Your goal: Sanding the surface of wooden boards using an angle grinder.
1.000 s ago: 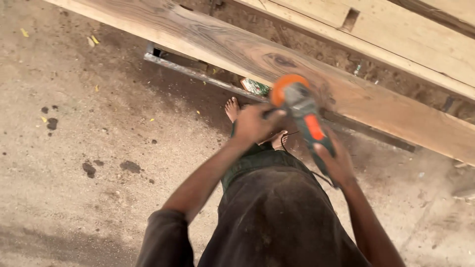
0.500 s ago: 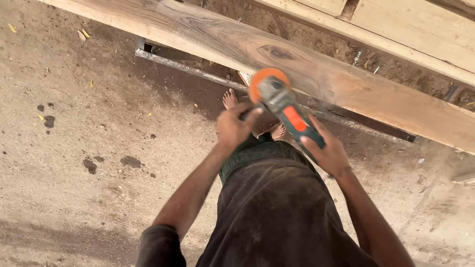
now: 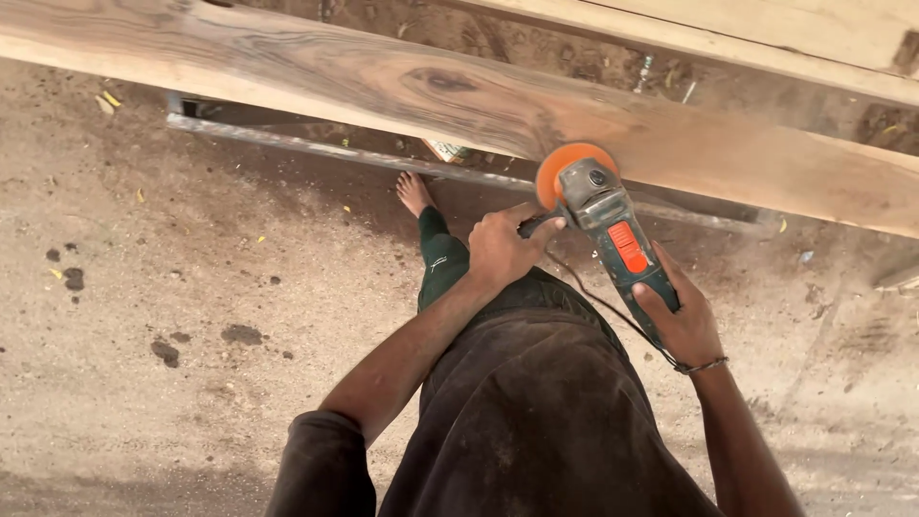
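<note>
**Head view: angle grinder on plank edge, both hands on tool**

Head camera looks down on a person working an angle grinder [image 3: 608, 239] against the near edge of a long wooden plank [image 3: 383, 91].

- Right hand [image 3: 682, 321]: fingers wrapped shut round the rear of the green body, behind the orange switch. Bracelet at the wrist.
- Left hand [image 3: 500, 251]: fingers closed on the side handle, just left of the gear head; thumb points toward the disc.
- Orange sanding disc [image 3: 563, 165] sits ahead of both sets of fingers, touching the plank's lower edge. Cannot tell whether it is spinning.

Risks, my read:
- Power cord [image 3: 598, 304] loops back between the hands, close to the right fingers and across the dark apron [image 3: 536, 421]. Could snag on the wrist or clothing if the tool swings.
- Disc rides on an edge, not a flat face. If it tips, it may grab and kick toward the left fingers, which are the nearer ones.
- Bare foot [image 3: 414, 191] is on the ground left of the left fingers, under the plank line. Exposed if the tool drops.
- No guard visible from this angle.

Room:
- Plank runs well beyond the fingers both ways, free travel left and right.
- Metal bar [image 3: 316, 148] lies below the plank, beyond the fingertips; limits any downward dip.
- Second board [image 3: 766, 38] lies past the plank, well apart.
- Sandy ground [image 3: 144, 335] lies left of the hands.
</note>
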